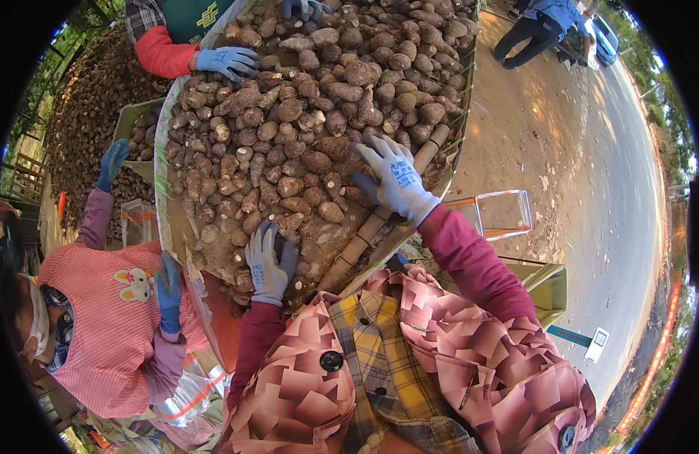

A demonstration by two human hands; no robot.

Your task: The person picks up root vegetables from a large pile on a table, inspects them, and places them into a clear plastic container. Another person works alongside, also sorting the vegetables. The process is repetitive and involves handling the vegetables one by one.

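A broad heap of brown taro corms (287, 136) covers the rimmed sorting table before me. My left hand (270, 264), in a grey-blue work glove, rests palm down at the heap's near edge. Its thumb stands away from the fingers, and a few small corms lie beside it. Farther right, my right hand (392, 179) spreads its gloved fingers over the corms, with the fingertips against or just above them. No corm shows in either grip, though the palms are hidden. A bamboo pole (349, 252) runs slantwise along the near right side, partly beneath my right hand.
Across the heap, a co-worker's blue-gloved hand (227, 61) touches corms. Another co-worker in a pink apron (105, 318) stands close on my left. A green bin (545, 292) and a clear orange-trimmed container (504, 214) are at right. More corms (99, 108) lie piled behind.
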